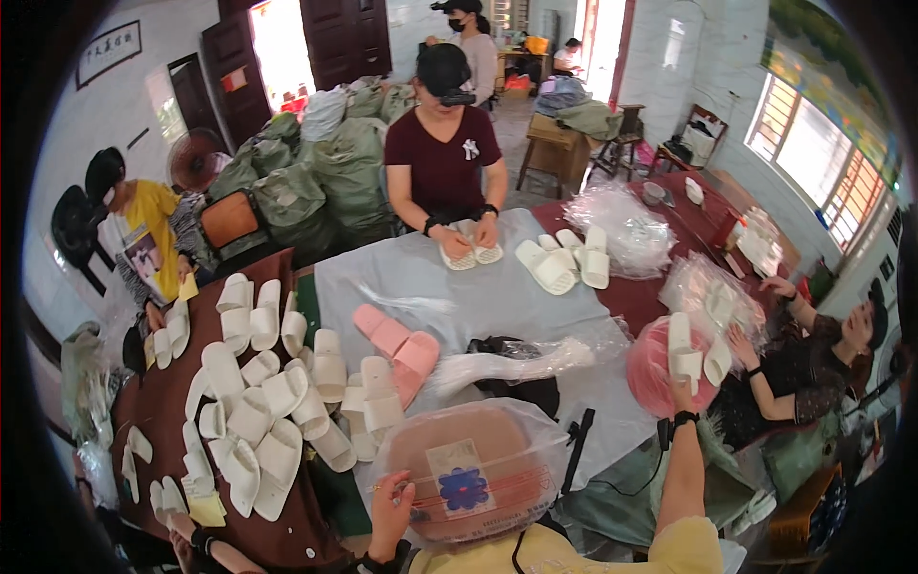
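My left hand (pixel 390 507) is at the lower middle, its fingers curled at the left edge of a clear plastic bag (pixel 535 435). Inside the bag is a rounded, brownish-pink thing with a label bearing a blue flower; its kind I cannot make out. Reaching out to the right, my right hand (pixel 683 389) grips the lower end of a white slipper (pixel 681 335). Behind that slipper is a round pink thing (pixel 645 359), and another white slipper (pixel 717 362) is close beside it. A pair of pink slippers (pixel 397 344) lies beyond my left hand.
White slippers (pixel 277 392) are heaped on the brown-covered table at left. Across the grey sheet (pixel 382 277), a person (pixel 445 163) handles a white pair. Clear plastic bags (pixel 622 225) lie at right, near another person (pixel 794 383). Filled green sacks (pixel 354 158) stand behind.
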`<move>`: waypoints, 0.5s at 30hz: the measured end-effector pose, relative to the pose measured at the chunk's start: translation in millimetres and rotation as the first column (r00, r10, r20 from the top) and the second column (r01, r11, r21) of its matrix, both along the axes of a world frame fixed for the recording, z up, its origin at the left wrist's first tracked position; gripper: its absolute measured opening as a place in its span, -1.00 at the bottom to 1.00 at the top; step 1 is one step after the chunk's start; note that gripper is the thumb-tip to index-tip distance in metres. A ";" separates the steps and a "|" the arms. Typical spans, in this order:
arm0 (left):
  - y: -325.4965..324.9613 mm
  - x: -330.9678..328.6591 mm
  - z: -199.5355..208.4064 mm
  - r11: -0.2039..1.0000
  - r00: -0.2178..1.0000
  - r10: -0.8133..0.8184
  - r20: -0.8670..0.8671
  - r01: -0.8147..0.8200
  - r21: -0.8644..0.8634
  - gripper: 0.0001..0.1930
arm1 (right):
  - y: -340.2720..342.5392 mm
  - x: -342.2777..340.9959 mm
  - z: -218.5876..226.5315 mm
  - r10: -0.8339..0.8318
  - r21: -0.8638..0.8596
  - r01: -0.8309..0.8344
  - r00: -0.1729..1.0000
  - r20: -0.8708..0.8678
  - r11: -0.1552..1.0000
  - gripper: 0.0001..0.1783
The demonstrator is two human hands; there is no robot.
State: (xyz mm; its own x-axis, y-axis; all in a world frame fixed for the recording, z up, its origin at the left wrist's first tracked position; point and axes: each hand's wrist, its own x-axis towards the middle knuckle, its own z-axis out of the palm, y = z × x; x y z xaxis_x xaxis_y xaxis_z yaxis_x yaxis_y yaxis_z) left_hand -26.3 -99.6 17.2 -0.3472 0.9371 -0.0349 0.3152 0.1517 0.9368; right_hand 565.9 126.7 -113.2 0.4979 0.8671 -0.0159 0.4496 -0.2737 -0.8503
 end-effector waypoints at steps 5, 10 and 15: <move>3.9 -13.7 14.5 0.990 0.967 0.126 0.222 -0.108 -0.093 -0.79 | -6.5 -68.6 15.4 0.040 0.255 -0.017 0.996 -0.085 0.967 -0.53; 21.9 -59.6 14.5 0.983 0.962 0.182 0.204 -0.182 -0.021 -0.76 | -42.3 -186.2 73.0 0.241 0.118 -0.212 0.903 -0.357 0.970 -0.72; 56.6 -117.4 -29.1 0.987 0.953 0.101 0.285 -0.061 -0.147 -0.62 | -95.9 -278.9 138.0 0.636 0.079 -0.697 0.595 -0.491 0.713 -0.77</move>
State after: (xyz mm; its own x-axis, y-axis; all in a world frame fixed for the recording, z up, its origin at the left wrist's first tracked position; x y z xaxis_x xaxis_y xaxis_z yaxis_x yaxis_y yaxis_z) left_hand -143.7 -43.0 -11.9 -0.3776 0.8858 -0.2698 0.0137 0.2967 0.9549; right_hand 287.0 30.8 24.8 -0.3139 0.9302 -0.1902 0.1178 -0.1607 -0.9800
